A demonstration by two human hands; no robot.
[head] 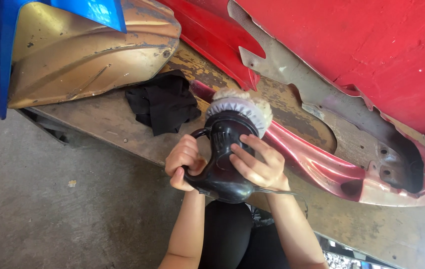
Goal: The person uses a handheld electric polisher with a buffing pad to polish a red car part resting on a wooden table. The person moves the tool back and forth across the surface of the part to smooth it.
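Black-clad knees at bottom edge, forearms rising from them to both hands on black plastic handheld polisher.

Left hand clamped round loop handle at polisher's side, fingers fully wrapped. Right hand spread over rear of motor housing, fingers splayed, pressing more than gripping. Hands apart, one each side of body.

Fluffy cream wool bonnet with grey elastic rim sits at far end of polisher, face touching long glossy dark-red fairing panel lying across worn brown wooden surface. Contact looks near panel's narrow upper end.

Judged technique for this pass:
- Keep bonnet flat on panel; tilt digs an edge and burns paint on that curved ridge.
- Light right-hand pressure, steer with left.
- Slow overlapping strokes along panel's length, not across.
- Thin cord trailing from tool base near right wrist: keep behind, off bonnet.
- Panel looks unclamped; may slide under side load.

Nearby: crumpled black cloth on surface just left of bonnet, clear of it. Scuffed gold-and-blue body panel beyond. Large red painted panel with bare grey edge leaning at right. Grey concrete floor to left.
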